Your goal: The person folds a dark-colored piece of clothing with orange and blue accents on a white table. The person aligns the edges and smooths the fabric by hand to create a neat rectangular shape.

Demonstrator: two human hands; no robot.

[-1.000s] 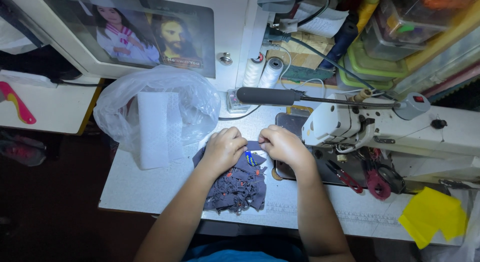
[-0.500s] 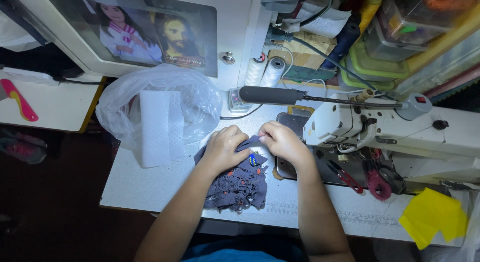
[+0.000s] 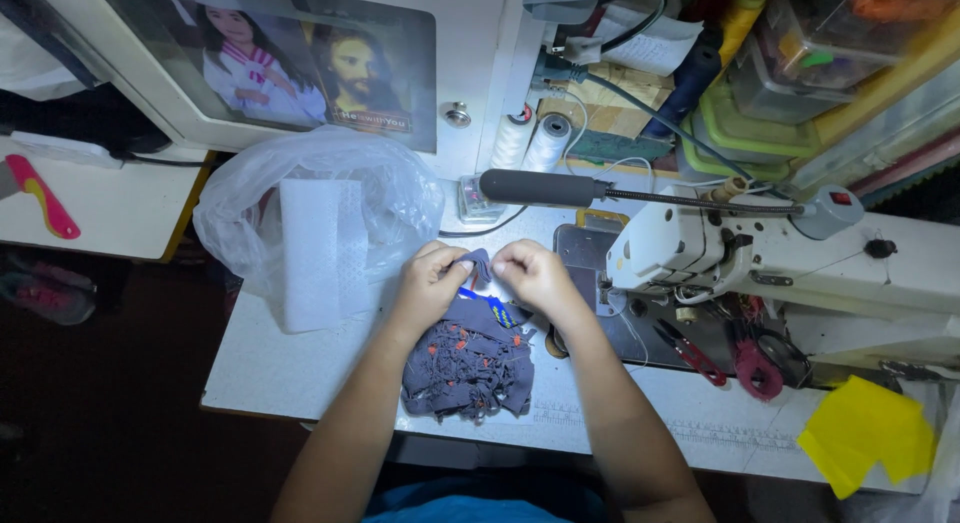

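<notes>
Here, items ran from nearest the wearer to farthest.

Forearms: both reached up from the bottom edge over a blue garment.
Fabric pile (image 3: 468, 368): dark grey-blue pieces with loose orange threads lay heaped on the table between the forearms, just below the hands.
Fabric strip (image 3: 481, 266): a small dark piece was held above the pile, between the two hands.
Left hand (image 3: 432, 281): fingers were pressed together, pinching the strip's left end.
Right hand (image 3: 535, 275): fingertips were closed on the strip's right end; a small blue and yellow tag showed just beneath.
Table (image 3: 290, 368): white top with a printed ruler strip along the near edge.
Yellow cloth (image 3: 867, 430): lay at the near right corner, well apart from the hands.
Snips (image 3: 690, 351): red-handled, lay under the machine arm beside pink-handled scissors (image 3: 755, 368).
Sewing machine (image 3: 800, 268): white, stood right of the hands, its head just beside the right hand.
Plastic bag (image 3: 310, 208): clear, held a white folded sheet, left of the hands.
Lamp (image 3: 540, 188): grey tube on a flexible neck crossed above the hands.
Thread cones (image 3: 530, 141): two white ones stood behind the lamp.
Framed picture (image 3: 290, 58): leaned at the far wall, showing two figures.
Containers (image 3: 800, 93): stacked green and clear boxes sat at far right.
Room: dim, with dark floor at left.
</notes>
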